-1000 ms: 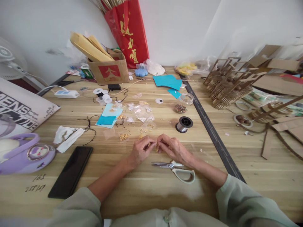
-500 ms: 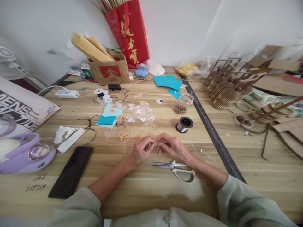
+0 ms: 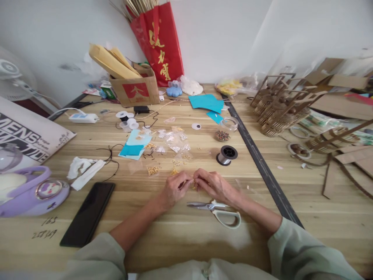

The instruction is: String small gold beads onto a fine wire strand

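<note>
My left hand (image 3: 175, 188) and my right hand (image 3: 212, 183) meet fingertip to fingertip over the table, both pinched closed. Between them shows a tiny gold-coloured piece (image 3: 194, 186), too small to name; a thread or wire with it cannot be made out. Just beyond my left hand lie gold beads (image 3: 152, 170) and a small heap of gold bits (image 3: 174, 171). Scissors (image 3: 221, 213) with pale handles rest below my right hand, blades pointing left. A spool of fine wire (image 3: 226, 155) stands upright beyond my right hand.
Small plastic packets (image 3: 175, 140) and blue cards (image 3: 131, 148) lie mid-table. At left are a black phone (image 3: 88, 214) and a purple container (image 3: 32, 192). A dark strip (image 3: 262, 171) crosses the table at right, with woven baskets (image 3: 279, 111) beyond. A cardboard box (image 3: 135, 91) stands behind.
My right hand's fingers have curled in slightly around the gold piece. Both hands stay pinched together in nearly the same place. The whole view has shifted slightly.
</note>
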`<state>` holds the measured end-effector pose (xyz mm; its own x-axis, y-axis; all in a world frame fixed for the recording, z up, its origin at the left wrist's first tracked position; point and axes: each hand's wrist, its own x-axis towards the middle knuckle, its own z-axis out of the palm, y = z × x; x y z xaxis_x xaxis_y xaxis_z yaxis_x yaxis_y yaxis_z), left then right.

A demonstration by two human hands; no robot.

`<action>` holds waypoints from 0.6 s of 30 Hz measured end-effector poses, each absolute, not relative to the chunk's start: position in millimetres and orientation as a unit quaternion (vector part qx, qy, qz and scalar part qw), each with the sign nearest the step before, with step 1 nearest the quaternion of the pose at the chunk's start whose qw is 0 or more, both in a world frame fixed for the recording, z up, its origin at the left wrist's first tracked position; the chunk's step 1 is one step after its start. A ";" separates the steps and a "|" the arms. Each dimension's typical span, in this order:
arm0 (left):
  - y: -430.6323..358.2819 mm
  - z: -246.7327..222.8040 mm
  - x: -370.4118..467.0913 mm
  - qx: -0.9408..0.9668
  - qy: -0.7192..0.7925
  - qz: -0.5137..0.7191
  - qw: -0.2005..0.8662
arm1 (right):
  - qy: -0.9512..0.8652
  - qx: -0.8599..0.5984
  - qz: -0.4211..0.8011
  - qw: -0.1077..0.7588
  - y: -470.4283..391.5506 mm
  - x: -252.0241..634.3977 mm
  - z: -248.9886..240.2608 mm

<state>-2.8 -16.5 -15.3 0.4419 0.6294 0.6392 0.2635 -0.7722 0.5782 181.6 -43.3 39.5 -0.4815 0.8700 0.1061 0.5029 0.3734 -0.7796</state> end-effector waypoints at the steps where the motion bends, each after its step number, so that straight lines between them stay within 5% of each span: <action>1: -17.3 -14.9 -2.3 0.824 0.271 0.454 0.203 | -0.784 -0.436 0.354 0.263 -43.3 181.4 39.4; 18: -24.2 -19.7 3.5 0.813 0.272 0.463 0.224 | -0.726 -0.440 0.462 0.257 -42.7 181.5 33.8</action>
<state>3.5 -24.2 -19.7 0.4232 0.6500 0.6312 0.2342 -0.7515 0.6167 181.5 -42.7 33.8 -0.4809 0.8762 -0.0323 0.4004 0.1866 -0.8972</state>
